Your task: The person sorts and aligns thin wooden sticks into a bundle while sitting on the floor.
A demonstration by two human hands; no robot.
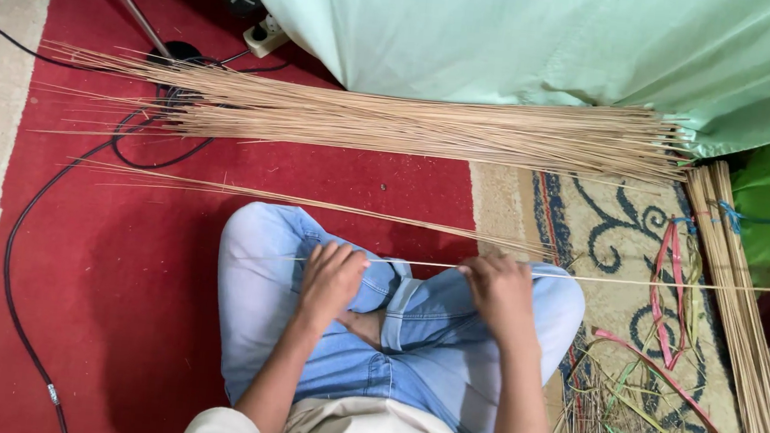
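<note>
Both hands pinch one thin, pale stick [418, 263] that runs straight across the lap: the left hand [331, 280] curls its fingers over the stick near its thinner end, above the left knee, and the right hand [499, 290] closes on it above the right knee. Past the right hand the stick carries on as a fine tan line, level and unbent, out over the patterned rug [621, 223] to the right edge of the view. It looks dry, smooth and no thicker than a straw, lighter than the blue jeans [434, 342] beneath it.

Just beyond the knees a small loose sheaf of like sticks [312, 203] lies slanted on the red carpet [118, 295]. Farther off, against the pale green cloth [558, 37], a large pile of the same sticks [412, 121] lies flat, with thin tips fanned out to the left and blunt ends squared off to the right. Another bundle of sticks [747, 322], tied with a blue string, runs along the right side. Pink and green strips [677, 270] lie tangled on the rug near the right knee. A black cable [25, 241] loops across the carpet at the left.
</note>
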